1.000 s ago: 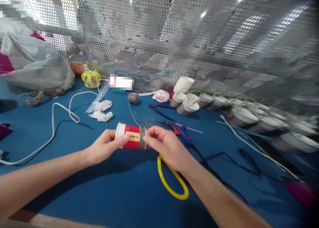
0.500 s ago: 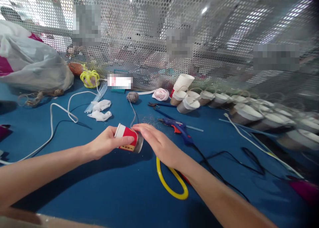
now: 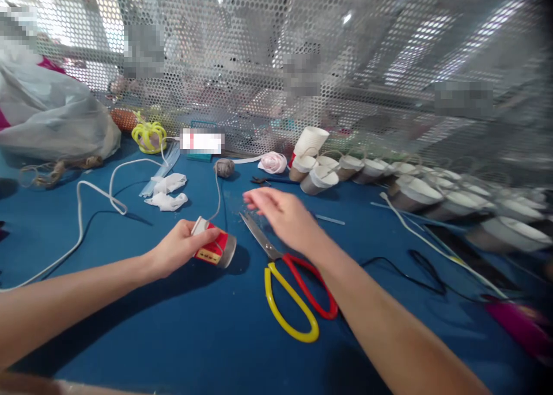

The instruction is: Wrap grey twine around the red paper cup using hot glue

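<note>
A red and white paper cup (image 3: 210,246) is tilted on its side in my left hand (image 3: 176,249), whose fingers are closed around it. Grey yarn covers one end of the cup, and a strand runs from it to a small grey yarn ball (image 3: 225,167). My right hand (image 3: 289,216) is away from the cup, its fingers stretched out and holding nothing that I can see. Just below it lie scissors (image 3: 272,254) with one yellow and one red handle. The glue gun is hidden behind my right hand; a clear glue stick (image 3: 330,219) shows beyond it.
Several yarn-wrapped cups (image 3: 415,193) line the right side. Pliers (image 3: 276,181) and a pink ribbon roll (image 3: 273,162) lie toward the perforated metal screen (image 3: 242,84). White cord (image 3: 80,211), white scraps (image 3: 166,199) and a large plastic bag (image 3: 56,107) are on the left.
My right hand has left the cup and moved right and away from me, over the glue gun. The scissors are now uncovered. My left hand has kept hold of the cup.
</note>
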Motion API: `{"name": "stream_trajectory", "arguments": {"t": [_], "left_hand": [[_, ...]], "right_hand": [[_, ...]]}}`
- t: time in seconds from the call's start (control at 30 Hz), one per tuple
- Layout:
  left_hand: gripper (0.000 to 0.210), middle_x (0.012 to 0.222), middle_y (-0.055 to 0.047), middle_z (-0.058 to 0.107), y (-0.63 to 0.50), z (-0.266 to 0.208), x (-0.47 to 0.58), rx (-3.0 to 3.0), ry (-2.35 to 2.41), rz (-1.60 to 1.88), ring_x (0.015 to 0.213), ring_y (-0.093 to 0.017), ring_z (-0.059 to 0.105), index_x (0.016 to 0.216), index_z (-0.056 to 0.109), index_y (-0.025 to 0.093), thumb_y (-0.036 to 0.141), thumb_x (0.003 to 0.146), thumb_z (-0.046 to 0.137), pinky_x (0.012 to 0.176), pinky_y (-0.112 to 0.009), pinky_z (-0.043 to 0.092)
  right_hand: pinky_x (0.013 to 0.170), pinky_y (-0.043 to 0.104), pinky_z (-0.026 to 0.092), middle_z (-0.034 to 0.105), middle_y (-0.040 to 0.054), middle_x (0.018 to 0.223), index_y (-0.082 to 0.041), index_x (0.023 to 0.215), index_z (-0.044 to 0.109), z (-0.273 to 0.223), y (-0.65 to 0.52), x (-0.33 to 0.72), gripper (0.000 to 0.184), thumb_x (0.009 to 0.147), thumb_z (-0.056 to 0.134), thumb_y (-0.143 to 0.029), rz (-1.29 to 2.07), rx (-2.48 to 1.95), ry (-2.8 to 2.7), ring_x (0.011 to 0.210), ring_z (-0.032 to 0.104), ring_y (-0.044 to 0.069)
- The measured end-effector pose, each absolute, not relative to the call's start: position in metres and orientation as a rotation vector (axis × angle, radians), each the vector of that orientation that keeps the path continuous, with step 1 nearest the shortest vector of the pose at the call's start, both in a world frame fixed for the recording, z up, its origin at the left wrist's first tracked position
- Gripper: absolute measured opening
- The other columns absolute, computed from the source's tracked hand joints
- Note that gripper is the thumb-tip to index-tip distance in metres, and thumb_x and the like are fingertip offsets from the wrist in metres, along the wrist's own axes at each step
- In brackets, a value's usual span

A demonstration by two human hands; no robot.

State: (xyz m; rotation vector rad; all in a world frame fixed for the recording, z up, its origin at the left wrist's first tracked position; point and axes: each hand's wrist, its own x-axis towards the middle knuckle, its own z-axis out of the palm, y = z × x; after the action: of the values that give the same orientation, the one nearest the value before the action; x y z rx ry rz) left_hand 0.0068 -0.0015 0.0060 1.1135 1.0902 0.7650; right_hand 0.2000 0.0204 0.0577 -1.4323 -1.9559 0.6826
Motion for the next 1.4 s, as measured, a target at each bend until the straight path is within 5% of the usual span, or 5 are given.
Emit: {"name": "stream_trajectory", "arguments": {"t": [0.27, 0.5, 0.67, 0.97, 1.4], "left_hand": [[0.031, 0.060, 0.000, 0.067, -0.006, 0.002, -0.005, 1.133, 1.122, 0.821, 0.055, -0.011, 0.054, 0.065, 0.066, 0.014, 0.045, 0.067, 0.064, 0.054, -0.019, 0.039], [0.036, 0.064, -0.002, 0.067, -0.010, 0.003, -0.003, 1.212, 1.108, 0.838, 0.058, -0.012, 0.056, 0.068, 0.067, 0.012, 0.048, 0.071, 0.059, 0.057, -0.020, 0.041], [0.040, 0.069, -0.004, 0.067, -0.012, 0.000, -0.005, 1.342, 1.109, 0.810, 0.062, -0.014, 0.056, 0.074, 0.067, 0.010, 0.048, 0.076, 0.053, 0.061, -0.022, 0.042], [0.046, 0.072, -0.004, 0.065, -0.010, -0.006, -0.009, 1.521, 1.104, 0.695, 0.065, -0.015, 0.054, 0.082, 0.067, 0.010, 0.051, 0.081, 0.045, 0.060, -0.022, 0.041], [0.044, 0.063, -0.002, 0.063, -0.004, 0.001, -0.005, 1.393, 1.145, 0.698, 0.062, -0.015, 0.054, 0.071, 0.067, 0.011, 0.051, 0.078, 0.050, 0.055, -0.021, 0.038]], "right_hand": [[0.053, 0.030, 0.038, 0.055, 0.0001, 0.046, -0.021, 0.047, 0.050, 0.040, 0.027, 0.304, 0.022, 0.059, 0.068, -0.024, 0.332, -2.105, -1.617, 0.051, 0.055, 0.018], [0.051, 0.028, 0.039, 0.052, -0.0021, 0.047, -0.018, 0.056, 0.053, 0.016, 0.033, 0.297, 0.013, 0.058, 0.065, -0.014, 0.508, -2.118, -1.503, 0.047, 0.050, 0.014], [0.057, 0.027, 0.047, 0.063, 0.0021, 0.074, -0.020, 0.086, 0.056, 0.042, 0.010, 0.281, 0.027, 0.067, 0.061, -0.039, 0.779, -1.835, -1.453, 0.066, 0.060, 0.016], [0.048, 0.024, 0.046, 0.057, -0.0015, 0.058, -0.019, 0.085, 0.060, 0.056, -0.033, 0.233, 0.021, 0.077, 0.055, -0.037, 1.140, -1.548, -1.719, 0.050, 0.054, 0.012], [0.036, 0.029, 0.040, 0.053, -0.0035, 0.039, -0.026, 0.060, 0.059, 0.044, -0.052, 0.225, 0.025, 0.076, 0.053, -0.045, 0.616, -1.621, -2.093, 0.037, 0.051, 0.016]]}}
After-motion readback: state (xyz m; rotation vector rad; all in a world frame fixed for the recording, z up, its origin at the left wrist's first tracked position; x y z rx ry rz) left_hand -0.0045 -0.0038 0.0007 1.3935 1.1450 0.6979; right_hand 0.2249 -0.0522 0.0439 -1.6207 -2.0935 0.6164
